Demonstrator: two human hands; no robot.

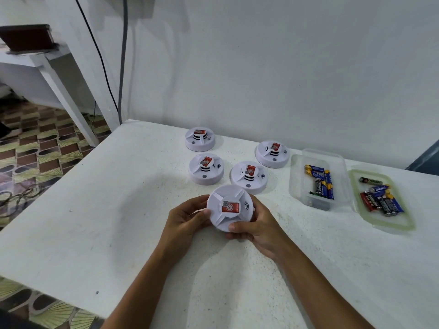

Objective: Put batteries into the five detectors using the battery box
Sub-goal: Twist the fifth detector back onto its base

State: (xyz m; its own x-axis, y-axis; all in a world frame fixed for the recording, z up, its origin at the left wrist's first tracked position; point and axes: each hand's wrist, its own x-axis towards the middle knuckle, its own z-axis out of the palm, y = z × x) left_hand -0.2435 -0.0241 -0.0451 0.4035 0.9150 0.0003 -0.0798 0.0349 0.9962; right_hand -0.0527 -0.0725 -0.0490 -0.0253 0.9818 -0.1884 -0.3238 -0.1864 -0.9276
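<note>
Both hands hold one round white detector with a red label just above the table, its face toward me. My left hand grips its left rim, thumb on the edge. My right hand grips the lower right rim, thumb on the front. Several more white detectors lie face up behind it, the nearest one just beyond and another detector to its left. A clear battery box at the right holds several batteries.
The box's clear lid lies right of the box with several batteries on it. The white table meets a white wall at the back; its left edge drops to a patterned floor. Two cables hang at the back left.
</note>
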